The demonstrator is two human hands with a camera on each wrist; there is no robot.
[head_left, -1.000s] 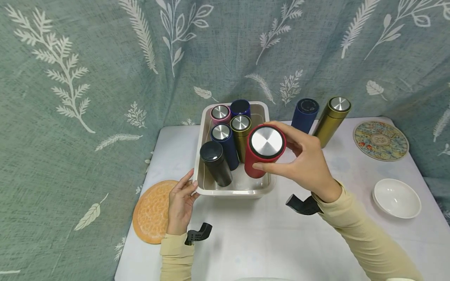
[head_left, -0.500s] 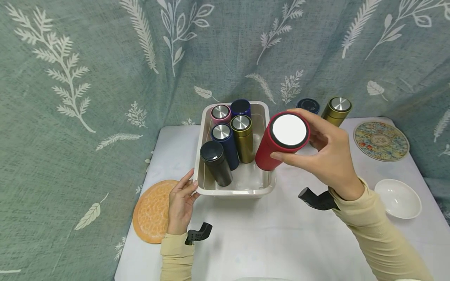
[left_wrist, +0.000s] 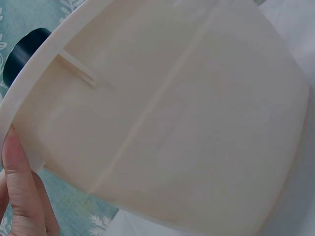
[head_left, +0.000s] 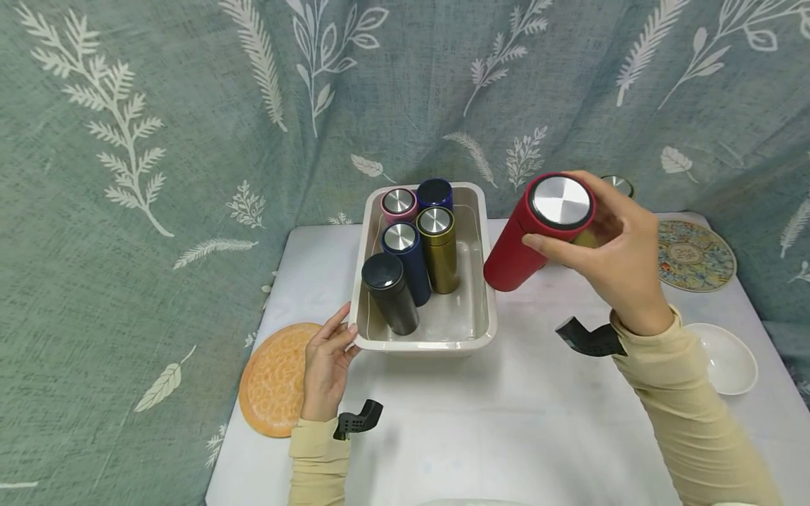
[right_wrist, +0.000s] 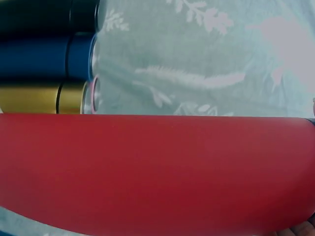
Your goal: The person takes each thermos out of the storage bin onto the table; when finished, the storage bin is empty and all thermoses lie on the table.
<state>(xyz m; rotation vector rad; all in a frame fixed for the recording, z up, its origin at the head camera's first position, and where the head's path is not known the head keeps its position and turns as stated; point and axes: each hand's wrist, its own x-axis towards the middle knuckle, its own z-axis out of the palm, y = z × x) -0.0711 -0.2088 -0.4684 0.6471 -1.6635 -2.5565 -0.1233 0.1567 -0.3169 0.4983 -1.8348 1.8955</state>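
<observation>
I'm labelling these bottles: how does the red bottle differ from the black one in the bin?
Colour: the red bottle has a red body, while the black bottle is dark all over.
Top: the red bottle's is silver; the black bottle's is glossy black.
Place: the red bottle is gripped in the right hand; the black bottle stands in the bin.
Both are cylindrical, with a round top.

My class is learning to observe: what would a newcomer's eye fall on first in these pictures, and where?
Probably the bright red bottle, gripped in the right hand beside the pale basin and filling much of the right wrist view. Next, perhaps, that basin, central in the head view, with five bottles inside and the left hand holding its near left corner.
</observation>
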